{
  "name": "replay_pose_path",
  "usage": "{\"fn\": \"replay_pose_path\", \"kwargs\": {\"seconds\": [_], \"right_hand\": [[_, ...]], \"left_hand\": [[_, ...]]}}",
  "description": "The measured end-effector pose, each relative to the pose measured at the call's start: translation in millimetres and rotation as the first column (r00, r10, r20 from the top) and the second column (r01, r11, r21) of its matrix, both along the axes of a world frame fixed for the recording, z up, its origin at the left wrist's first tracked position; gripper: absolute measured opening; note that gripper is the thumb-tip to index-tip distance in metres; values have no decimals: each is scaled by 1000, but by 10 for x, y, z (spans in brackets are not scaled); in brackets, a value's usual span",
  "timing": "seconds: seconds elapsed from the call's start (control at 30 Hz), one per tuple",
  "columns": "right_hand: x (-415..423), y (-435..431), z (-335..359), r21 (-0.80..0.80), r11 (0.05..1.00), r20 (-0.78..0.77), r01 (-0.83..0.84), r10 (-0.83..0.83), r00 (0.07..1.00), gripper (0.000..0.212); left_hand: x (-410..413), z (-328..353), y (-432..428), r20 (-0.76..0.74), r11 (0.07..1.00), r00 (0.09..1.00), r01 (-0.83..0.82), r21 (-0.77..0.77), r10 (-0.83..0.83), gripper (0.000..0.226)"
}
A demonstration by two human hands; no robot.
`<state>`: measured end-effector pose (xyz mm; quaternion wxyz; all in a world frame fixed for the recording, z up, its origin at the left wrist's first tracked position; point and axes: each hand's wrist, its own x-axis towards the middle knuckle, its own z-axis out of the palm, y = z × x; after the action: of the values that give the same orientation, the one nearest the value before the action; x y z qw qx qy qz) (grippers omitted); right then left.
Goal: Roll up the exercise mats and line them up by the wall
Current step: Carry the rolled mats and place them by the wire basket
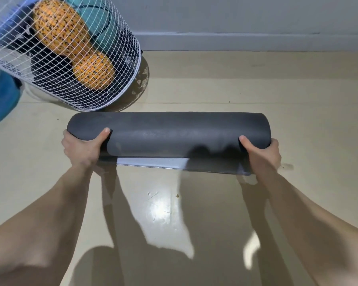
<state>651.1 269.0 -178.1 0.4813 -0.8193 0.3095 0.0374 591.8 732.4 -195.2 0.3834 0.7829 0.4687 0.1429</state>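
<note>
Floor (298, 89), glossy beige, meets wall (236, 15) at twelve o'clock; left hand (81, 147) and right hand (260, 153) grip rolled mat (170, 133), thumbs atop.

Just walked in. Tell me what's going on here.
A person is rolling up a dark grey exercise mat on the floor. The left grip and the right grip each hold one end of the roll, thumbs on top. The mat is almost fully rolled; only a short flap shows along its near edge. It lies parallel to the wall but not yet against it. A white wire basket stands to its left.
</note>
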Motion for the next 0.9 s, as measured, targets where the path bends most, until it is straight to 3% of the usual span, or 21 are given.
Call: {"fn": "replay_pose_path", "kwargs": {"seconds": [0.13,0.2,0.27,0.47,0.6,0.67,0.73,0.77,0.83,0.9], "right_hand": [[-18,-15,-17,33,993,-21,-111,112,994,93],[20,47,-26,70,994,-7,-88,89,996,119],[48,163,-10,8,997,-34,-81,81,996,135],[-125,383,-34,-209,977,-91,-47,28,995,128],[-276,366,-104,-321,923,-188,-210,155,970,149],[-269,369,-51,-530,767,-237,-362,276,931,159],[-173,517,60,-713,466,-265,-523,512,817,160],[-65,655,139,-736,314,-314,-600,628,713,156],[234,1002,298,-646,55,-464,-761,764,449,146],[533,1329,352,-513,-86,-559,-854,789,256,145]], "left_hand": [[-132,-100,-101,-39,999,999,31,9,-30,137],[-135,-70,-95,-45,999,999,23,-25,-24,141],[-141,-25,-75,-59,999,998,20,-48,-23,145],[-105,78,-21,-37,999,998,48,-14,-49,137],[-82,29,84,-75,990,988,139,5,-138,137],[-83,-13,92,-82,988,985,152,11,-150,131],[-118,-34,98,-81,988,985,154,1,-154,129],[-136,-39,87,-80,988,984,157,1,-156,130],[-177,-55,50,-81,992,989,122,4,-122,135],[-206,-88,-60,-64,999,998,25,-22,-27,136]]}}
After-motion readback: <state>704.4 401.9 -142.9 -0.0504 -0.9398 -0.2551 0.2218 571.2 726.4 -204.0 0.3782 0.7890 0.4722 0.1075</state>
